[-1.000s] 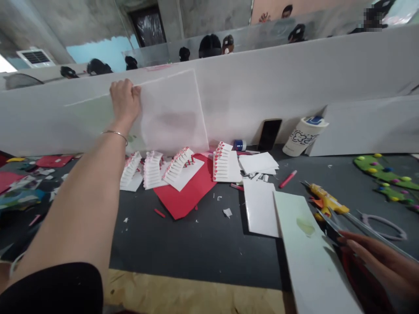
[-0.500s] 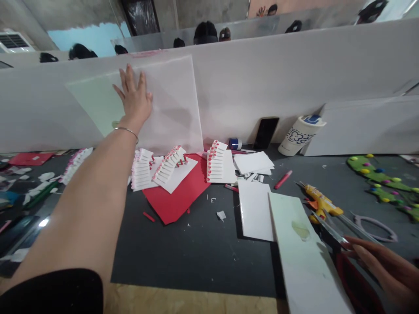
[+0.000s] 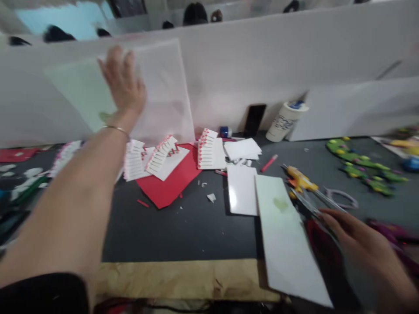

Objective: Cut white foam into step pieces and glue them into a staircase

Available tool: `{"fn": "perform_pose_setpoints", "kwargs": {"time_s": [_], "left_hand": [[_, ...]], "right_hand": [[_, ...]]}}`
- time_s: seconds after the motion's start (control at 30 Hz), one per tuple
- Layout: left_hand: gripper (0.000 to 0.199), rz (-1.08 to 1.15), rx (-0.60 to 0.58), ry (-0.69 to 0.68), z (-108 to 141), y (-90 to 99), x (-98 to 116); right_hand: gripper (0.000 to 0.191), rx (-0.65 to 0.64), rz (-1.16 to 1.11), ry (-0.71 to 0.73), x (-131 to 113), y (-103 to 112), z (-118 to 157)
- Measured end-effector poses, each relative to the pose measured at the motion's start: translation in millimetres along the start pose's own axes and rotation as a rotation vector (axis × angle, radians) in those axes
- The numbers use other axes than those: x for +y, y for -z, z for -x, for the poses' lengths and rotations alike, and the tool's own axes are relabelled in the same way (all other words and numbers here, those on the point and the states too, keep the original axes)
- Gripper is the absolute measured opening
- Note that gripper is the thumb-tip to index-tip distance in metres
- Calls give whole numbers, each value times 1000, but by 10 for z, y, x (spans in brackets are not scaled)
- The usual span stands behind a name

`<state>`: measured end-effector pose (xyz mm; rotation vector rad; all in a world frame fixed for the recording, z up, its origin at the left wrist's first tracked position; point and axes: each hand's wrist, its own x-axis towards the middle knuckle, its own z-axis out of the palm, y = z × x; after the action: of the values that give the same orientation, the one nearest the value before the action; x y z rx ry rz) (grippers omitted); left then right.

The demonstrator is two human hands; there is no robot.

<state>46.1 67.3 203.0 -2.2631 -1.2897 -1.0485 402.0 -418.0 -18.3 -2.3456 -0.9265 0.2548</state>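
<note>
My left hand [image 3: 122, 83], blurred, has its fingers spread against a translucent plastic sheet [image 3: 163, 87] that stands against the white partition. A pale green sheet [image 3: 75, 91] shows to its left. Below stand folded white paper strips with red tips [image 3: 211, 150], and more lie on a red card [image 3: 166, 183]. My right hand [image 3: 353, 240] is over the blades of a pair of scissors [image 3: 309, 209] with dark red handles, beside a long white board [image 3: 281, 231]. Whether it grips them is hidden.
A yellow hot glue gun [image 3: 299, 179] lies near the scissors, and a white card [image 3: 241, 189] lies by the board. A phone [image 3: 254, 120] and paper cup [image 3: 284, 122] lean on the partition. Green felt pieces [image 3: 356, 165] lie to the right. Other people's heads show beyond.
My left hand has opened from a closed hold at the sheet's edge to spread fingers. The whole scene has shifted up and left in view. My right hand has moved slightly left.
</note>
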Motion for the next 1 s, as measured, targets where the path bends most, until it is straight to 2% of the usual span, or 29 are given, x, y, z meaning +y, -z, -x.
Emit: {"fn": "perform_pose_setpoints", "kwargs": {"time_s": [0.03,0.1,0.17,0.2,0.23,0.3,0.37,0.43,0.5,0.57,0.6,0.63,0.73,0.77,0.8,0.87,0.93,1.0], "left_hand": [[68,12,6,-35,44,11,51],[64,84,55,-101,256,49,249],[55,197,-32,-128,692,146,584],[43,321,-149,-100,990,211,791],[34,469,-318,-57,1327,275,1010],[27,752,-768,13,2041,361,1449],[25,1003,-1115,125,2688,369,1836],[28,1151,-1263,293,3165,323,2148],[35,1209,-1288,443,3436,267,2378],[41,1254,-1339,508,3518,221,2517],[40,1249,-1309,489,3500,201,2547],[36,1215,-1206,449,3453,179,2550],[24,896,-714,329,3216,78,2433],[27,779,-631,340,3131,30,2377],[31,692,-625,355,3054,-24,2327],[38,608,-702,370,2938,-140,2273],[42,637,-771,422,2880,-248,2293],[46,750,-778,531,2872,-331,2356]], "right_hand": [[35,-4,4,-9,-53,30,-1],[36,-33,48,-5,-104,66,1],[39,-50,66,-16,-111,72,20],[39,-78,61,-6,-112,65,39],[39,-136,49,-4,-117,52,63],[39,-226,18,-23,-143,13,119],[35,-253,18,11,-180,-30,173],[32,-216,65,70,-208,-59,218],[34,-192,122,84,-222,-64,255],[40,-189,168,61,-231,-46,292],[42,-182,188,52,-239,-34,313],[41,-173,208,57,-252,-23,336],[37,-150,293,112,-338,-27,421],[39,-158,324,133,-381,-43,450],[42,-170,353,154,-430,-67,477],[49,-195,392,183,-531,-132,517],[53,-222,413,199,-613,-206,530],[56,-220,392,207,-652,-276,509]]}}
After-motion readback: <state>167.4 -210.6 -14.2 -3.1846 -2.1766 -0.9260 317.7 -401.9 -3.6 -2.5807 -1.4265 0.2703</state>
